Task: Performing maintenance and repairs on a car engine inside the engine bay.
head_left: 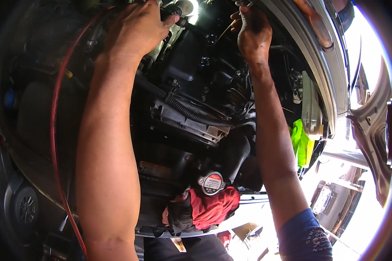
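Note:
At the top of the view, my left hand (141, 32) reaches into a car's engine bay, its thumb against a dark cylindrical thing with a bright, lit round end (185, 8); its other fingertips are cut off or hidden. My right hand (253, 32) is raised at the top right with fingers curled, at a thin metal rod (223, 34) that slants down toward the black engine parts (180, 56). Both forearms span the view from the lower edge. Between them runs a ribbed black hose (187, 111).
A red hose (54, 122) hangs along the left. A radiator cap (211, 182) sits near a red cloth (211, 206) at the bay's front. At the right are a translucent reservoir (311, 108), a bright green item (299, 143), the fender edge (329, 82) and a metal body panel (372, 143).

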The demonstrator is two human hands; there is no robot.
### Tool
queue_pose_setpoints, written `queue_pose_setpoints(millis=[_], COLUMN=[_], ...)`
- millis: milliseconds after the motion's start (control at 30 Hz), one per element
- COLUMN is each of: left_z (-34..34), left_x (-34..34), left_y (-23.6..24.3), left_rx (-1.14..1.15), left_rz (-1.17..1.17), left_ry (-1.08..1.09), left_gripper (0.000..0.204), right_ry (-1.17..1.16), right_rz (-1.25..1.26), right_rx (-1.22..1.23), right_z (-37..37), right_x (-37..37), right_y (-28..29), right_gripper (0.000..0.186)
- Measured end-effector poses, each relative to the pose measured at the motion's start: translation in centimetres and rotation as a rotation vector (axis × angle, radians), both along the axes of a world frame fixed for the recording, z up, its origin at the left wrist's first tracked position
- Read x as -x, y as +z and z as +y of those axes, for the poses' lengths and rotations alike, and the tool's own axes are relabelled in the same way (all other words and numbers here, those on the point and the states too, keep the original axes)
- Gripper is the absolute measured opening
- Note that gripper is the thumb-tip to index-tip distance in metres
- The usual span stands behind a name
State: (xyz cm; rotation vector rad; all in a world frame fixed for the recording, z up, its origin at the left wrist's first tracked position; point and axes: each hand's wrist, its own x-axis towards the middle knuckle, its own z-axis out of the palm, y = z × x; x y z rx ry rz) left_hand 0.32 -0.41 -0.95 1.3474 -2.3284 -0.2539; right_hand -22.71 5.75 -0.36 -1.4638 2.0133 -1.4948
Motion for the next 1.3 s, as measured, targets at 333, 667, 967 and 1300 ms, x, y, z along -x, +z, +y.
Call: queue_pose_setpoints(millis=[333, 667, 967, 1300], left_z=[0.9, -0.4, -0.6, -0.4], left_x=[0.1, 0.2, 0.2, 0.2], left_y=[0.2, -1.0, -1.1, -0.6], left_rx=[-0.242, 0.023, -0.029, -0.06], left_rz=[0.111, 0.017, 0.068, 0.06], left_ry=[0.087, 0.022, 0.013, 0.017], left_gripper=[0.059, 0.062, 0.06, 0.062], right_ry=[0.084, 0.143, 0.142, 0.121], right_rz=[0.124, -0.083, 0.012, -0.052], right_rx=[0.111, 0.162, 0.107, 0.098], right_z=[-0.6, -1.4, -1.0, -0.5], right_x=[0.3, 1.3, 1.1, 1.0], right_y=[-1.4, -1.9, -1.8, -1.8], right_gripper=[0.017, 0.019, 0.015, 0.015])
